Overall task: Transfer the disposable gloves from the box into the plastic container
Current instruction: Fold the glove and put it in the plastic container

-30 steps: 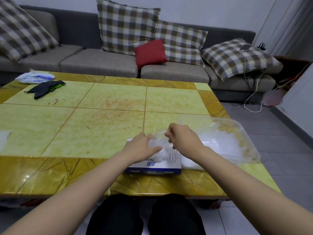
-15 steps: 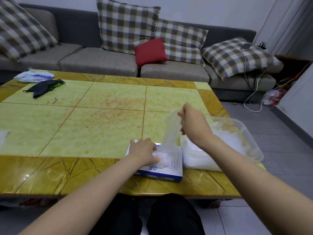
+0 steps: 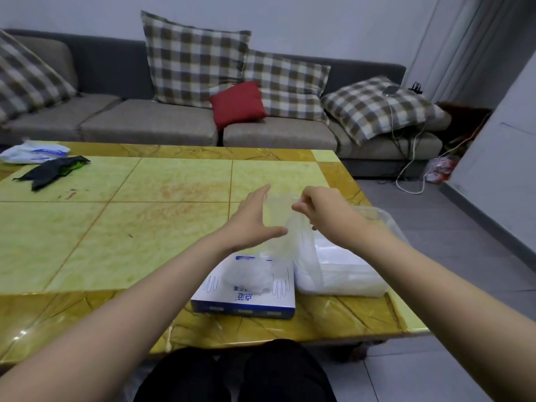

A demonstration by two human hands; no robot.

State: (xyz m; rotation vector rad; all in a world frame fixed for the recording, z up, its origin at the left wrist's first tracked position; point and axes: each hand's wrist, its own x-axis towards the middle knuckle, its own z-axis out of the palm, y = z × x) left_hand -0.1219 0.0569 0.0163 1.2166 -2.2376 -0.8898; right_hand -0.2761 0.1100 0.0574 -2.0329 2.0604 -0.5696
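- The yellow counter [image 3: 145, 227] fills the middle of the frame.
- The plastic container [image 3: 387, 220] stands at centre right, just beside the box [image 3: 246, 303] at lower centre.
- The left hand [image 3: 252, 219] is released, its fingers straight.
- The right hand [image 3: 322, 213] pinches a clear glove [image 3: 301, 248] with its fingers, above the container's left edge.

A home living room is shown: a grey sofa [image 3: 174, 123] is set with checked cushions [image 3: 194, 58] behind a yellow tiled coffee table [image 3: 116, 227], and a tiled floor [image 3: 464, 256] is seen.
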